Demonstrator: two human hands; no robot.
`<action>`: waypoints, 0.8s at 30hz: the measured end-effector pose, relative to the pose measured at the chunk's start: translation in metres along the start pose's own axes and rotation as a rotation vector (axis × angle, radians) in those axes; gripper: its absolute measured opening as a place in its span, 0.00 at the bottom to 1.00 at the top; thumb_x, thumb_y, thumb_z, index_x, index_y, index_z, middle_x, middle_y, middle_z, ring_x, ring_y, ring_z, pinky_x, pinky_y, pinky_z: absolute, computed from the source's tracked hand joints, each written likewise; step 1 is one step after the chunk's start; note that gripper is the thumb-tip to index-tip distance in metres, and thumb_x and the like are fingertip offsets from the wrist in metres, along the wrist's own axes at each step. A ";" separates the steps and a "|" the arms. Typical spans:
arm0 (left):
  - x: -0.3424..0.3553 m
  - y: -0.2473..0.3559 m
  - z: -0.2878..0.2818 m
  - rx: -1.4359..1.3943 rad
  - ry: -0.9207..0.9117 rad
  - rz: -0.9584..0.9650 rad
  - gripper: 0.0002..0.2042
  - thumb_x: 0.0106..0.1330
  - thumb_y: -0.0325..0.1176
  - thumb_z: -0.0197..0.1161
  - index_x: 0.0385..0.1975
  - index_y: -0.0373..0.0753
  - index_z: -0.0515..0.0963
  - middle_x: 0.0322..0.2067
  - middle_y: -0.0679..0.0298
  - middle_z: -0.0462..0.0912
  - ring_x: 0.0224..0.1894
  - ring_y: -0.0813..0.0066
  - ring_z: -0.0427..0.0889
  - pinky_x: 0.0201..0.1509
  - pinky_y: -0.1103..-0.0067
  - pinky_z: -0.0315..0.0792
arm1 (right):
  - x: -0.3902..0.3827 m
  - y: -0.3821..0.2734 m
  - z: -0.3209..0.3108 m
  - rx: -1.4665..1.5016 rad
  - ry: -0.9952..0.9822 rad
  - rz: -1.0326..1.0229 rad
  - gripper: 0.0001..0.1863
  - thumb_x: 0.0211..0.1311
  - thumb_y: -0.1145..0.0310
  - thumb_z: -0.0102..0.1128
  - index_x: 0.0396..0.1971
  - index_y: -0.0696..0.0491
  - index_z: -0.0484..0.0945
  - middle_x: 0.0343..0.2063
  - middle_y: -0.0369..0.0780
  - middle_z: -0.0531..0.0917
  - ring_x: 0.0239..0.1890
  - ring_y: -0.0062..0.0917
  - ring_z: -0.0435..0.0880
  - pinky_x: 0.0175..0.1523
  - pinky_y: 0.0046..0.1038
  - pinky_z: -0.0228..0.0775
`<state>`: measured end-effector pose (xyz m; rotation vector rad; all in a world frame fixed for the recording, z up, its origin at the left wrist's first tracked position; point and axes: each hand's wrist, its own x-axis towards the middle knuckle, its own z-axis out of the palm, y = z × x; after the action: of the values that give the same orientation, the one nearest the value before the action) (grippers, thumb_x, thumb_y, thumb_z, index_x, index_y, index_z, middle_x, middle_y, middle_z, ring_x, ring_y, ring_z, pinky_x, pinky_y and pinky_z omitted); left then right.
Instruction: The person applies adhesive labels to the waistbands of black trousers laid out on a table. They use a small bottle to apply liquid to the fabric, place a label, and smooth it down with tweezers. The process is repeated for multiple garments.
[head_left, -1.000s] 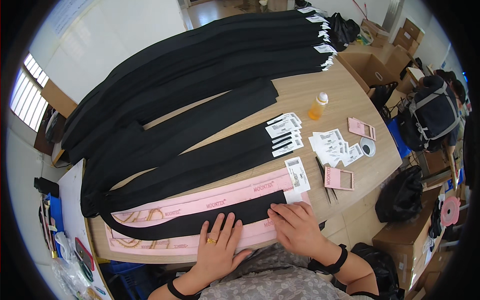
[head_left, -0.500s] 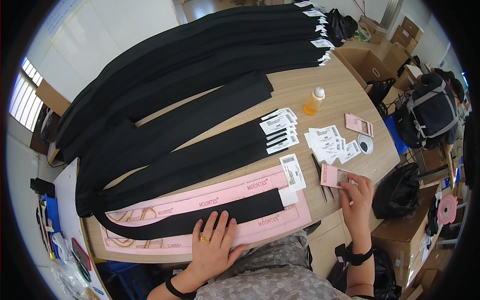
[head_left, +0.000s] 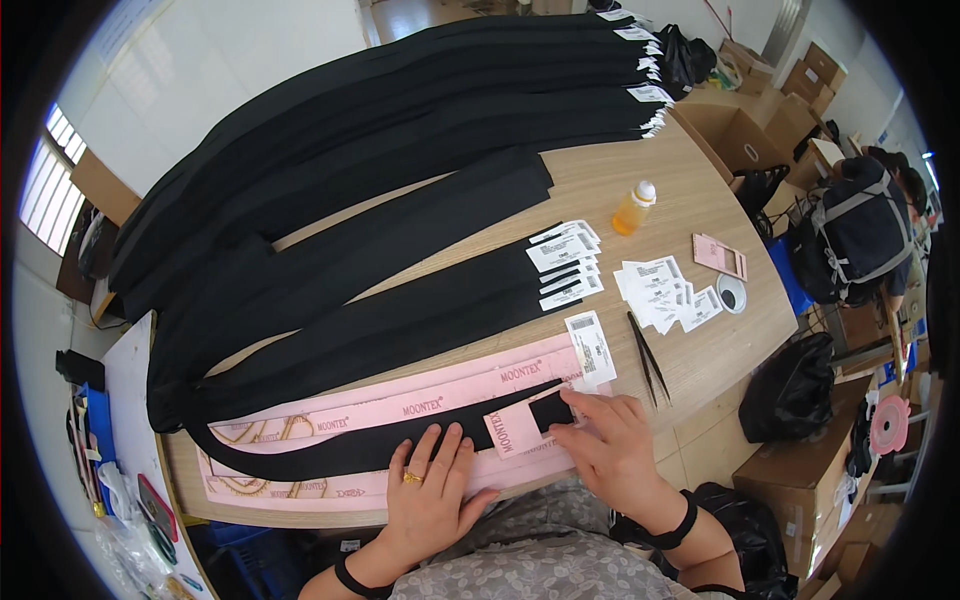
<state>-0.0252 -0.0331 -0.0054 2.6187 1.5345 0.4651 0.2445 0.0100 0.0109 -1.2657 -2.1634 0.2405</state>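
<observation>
at the bottom centre of the frame the left hand (head_left: 432, 492) lies flat, fingers spread apart, pressing on a narrow black fabric strip (head_left: 370, 450) and the long pink printed band (head_left: 400, 410) beneath it, near the front edge of the wooden surface (head_left: 700, 350). a gold ring sits on one finger. just right of it, the right hand (head_left: 612, 445) rests with its fingers together and laid down on a small pink card (head_left: 515, 432) that wraps the right end of the strip; the fingertips touch the black end showing past the card. whether the thumb pinches anything cannot be told.

a white label (head_left: 592, 348) lies just above the right hand, and a pair of dark tweezers (head_left: 648, 355) lies just beside it to the right. further up and right sit a fan of white tags (head_left: 660, 292), a small pink booklet (head_left: 720, 256), a round white lid (head_left: 732, 293) and an orange bottle (head_left: 632, 210) with a white cap. more black strips with white labels (head_left: 565, 265) spread across the middle, and a thick pile of black fabric (head_left: 400, 110) fills the upper left. cardboard boxes (head_left: 740, 130) and a backpack (head_left: 850, 240) stand at the right edge.
</observation>
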 end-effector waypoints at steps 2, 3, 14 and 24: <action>0.000 -0.001 0.000 -0.002 -0.001 -0.011 0.33 0.65 0.56 0.70 0.62 0.36 0.78 0.65 0.48 0.77 0.67 0.48 0.74 0.66 0.48 0.66 | 0.001 -0.003 0.008 -0.022 -0.005 0.013 0.12 0.53 0.74 0.71 0.39 0.46 0.89 0.56 0.41 0.84 0.47 0.33 0.85 0.53 0.37 0.68; 0.001 0.001 -0.001 0.001 -0.005 -0.015 0.34 0.65 0.56 0.70 0.62 0.36 0.78 0.65 0.48 0.77 0.67 0.48 0.74 0.66 0.48 0.66 | 0.002 -0.005 0.010 -0.025 -0.004 0.028 0.12 0.53 0.74 0.71 0.38 0.46 0.89 0.56 0.40 0.85 0.48 0.32 0.84 0.54 0.38 0.67; 0.006 0.004 -0.003 -0.010 -0.053 -0.036 0.36 0.65 0.60 0.68 0.65 0.37 0.78 0.64 0.50 0.75 0.67 0.49 0.71 0.67 0.49 0.64 | 0.002 -0.010 0.018 -0.077 0.024 0.084 0.12 0.52 0.72 0.72 0.38 0.44 0.91 0.56 0.37 0.86 0.53 0.29 0.82 0.58 0.40 0.62; 0.006 0.005 -0.003 -0.035 -0.077 -0.052 0.37 0.65 0.59 0.68 0.66 0.38 0.77 0.64 0.49 0.74 0.67 0.47 0.70 0.67 0.47 0.62 | 0.001 -0.010 0.017 -0.099 0.006 0.073 0.11 0.56 0.70 0.71 0.40 0.47 0.90 0.57 0.37 0.86 0.53 0.29 0.82 0.58 0.39 0.61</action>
<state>-0.0195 -0.0306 -0.0003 2.5327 1.5527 0.3792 0.2263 0.0081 0.0025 -1.4008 -2.1488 0.1609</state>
